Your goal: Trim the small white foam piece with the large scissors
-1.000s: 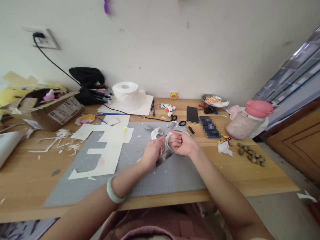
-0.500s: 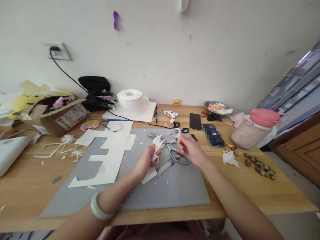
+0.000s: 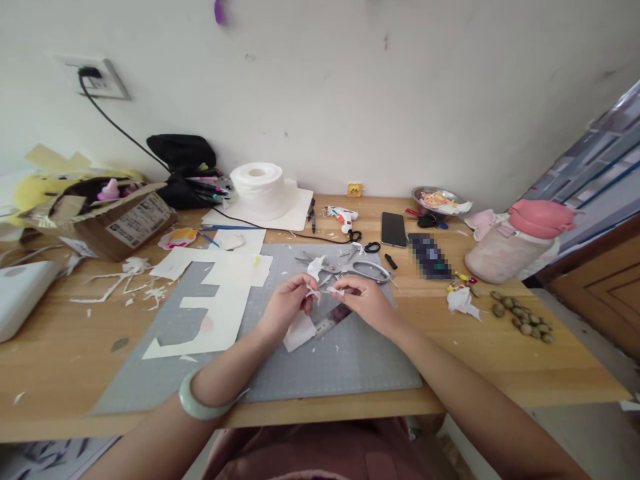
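My left hand (image 3: 290, 303) pinches a piece of white tissue paper (image 3: 316, 268) above the cutting mat. Close beside it, my right hand (image 3: 367, 303) has thumb and finger closed on a small white scrap of tissue (image 3: 336, 291). A pair of grey-handled scissors (image 3: 370, 269) lies on the grey cutting mat (image 3: 345, 370) just behind my hands. Partly under my right hand is a metal ruler (image 3: 327, 325), with a white paper piece (image 3: 299, 333) beside its near end.
Cut white card (image 3: 225, 320) spreads over the mat's left side. Behind stand a tissue roll (image 3: 257, 193) and a glue gun (image 3: 343, 215). Two phones, one a black phone (image 3: 393, 229), lie right, near a pink-lidded bottle (image 3: 515, 243) and several brown nuts (image 3: 525, 320). A cardboard box (image 3: 135, 230) sits left.
My right hand has come left, beside my left hand, and now pinches a scrap. The scissors' visible grey handle lies farther back on the mat. The view has tilted down slightly.
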A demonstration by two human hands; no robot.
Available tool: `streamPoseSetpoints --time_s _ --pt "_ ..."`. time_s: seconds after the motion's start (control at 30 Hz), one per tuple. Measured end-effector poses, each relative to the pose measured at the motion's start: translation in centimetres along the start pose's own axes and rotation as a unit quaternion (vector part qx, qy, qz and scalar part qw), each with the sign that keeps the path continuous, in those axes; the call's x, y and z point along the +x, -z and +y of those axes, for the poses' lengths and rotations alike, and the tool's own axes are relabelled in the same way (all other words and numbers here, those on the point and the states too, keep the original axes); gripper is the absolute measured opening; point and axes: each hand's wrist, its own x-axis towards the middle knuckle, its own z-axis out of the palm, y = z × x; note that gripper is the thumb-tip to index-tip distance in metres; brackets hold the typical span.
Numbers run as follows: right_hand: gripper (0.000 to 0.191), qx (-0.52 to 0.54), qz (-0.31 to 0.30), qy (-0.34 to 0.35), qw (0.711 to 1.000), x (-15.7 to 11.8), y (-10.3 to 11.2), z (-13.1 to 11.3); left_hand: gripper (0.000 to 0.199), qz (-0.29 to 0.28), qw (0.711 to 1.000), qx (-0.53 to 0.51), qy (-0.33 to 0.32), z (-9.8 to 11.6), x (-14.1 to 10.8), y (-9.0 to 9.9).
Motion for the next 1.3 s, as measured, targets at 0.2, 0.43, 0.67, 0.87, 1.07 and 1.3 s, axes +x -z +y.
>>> streamPoseSetpoints --time_s 0.2,0.43,0.67,0.87,1.07,1.3 --pt "0.026 -0.068 0.038 0.138 0.987 -0.6 -0.9 0.1 0.019 -0.078 0.991 -0.096 0.048 -0.9 -0.2 -0.2" --pt "0.010 -0.179 0.065 0.076 0.979 -1.6 -1.6 -0.2 0.035 -0.216 0.971 -0.092 0.052 -1.2 -1.1 -0.9" --pt "0.011 -0.307 0.046 0.176 0.934 -1.5 -1.4 -0.9 0.024 -0.177 0.965 -0.167 0.094 -0.9 -0.8 -0.5" --pt "0.027 -0.347 0.107 0.097 0.927 -1.0 0.8 -0.5 0.029 -0.081 0.981 -0.161 0.072 -0.5 -0.2 0.1" --pt "0.038 -0.483 0.045 -0.068 0.872 0.2 3.7 1.3 0.029 -0.025 0.988 -0.148 0.042 0.2 0.9 1.5" --pt "0.035 -0.496 0.060 -0.081 0.863 0.4 2.8 0.2 0.024 0.013 0.998 -0.068 0.010 0.1 2.1 2.0"
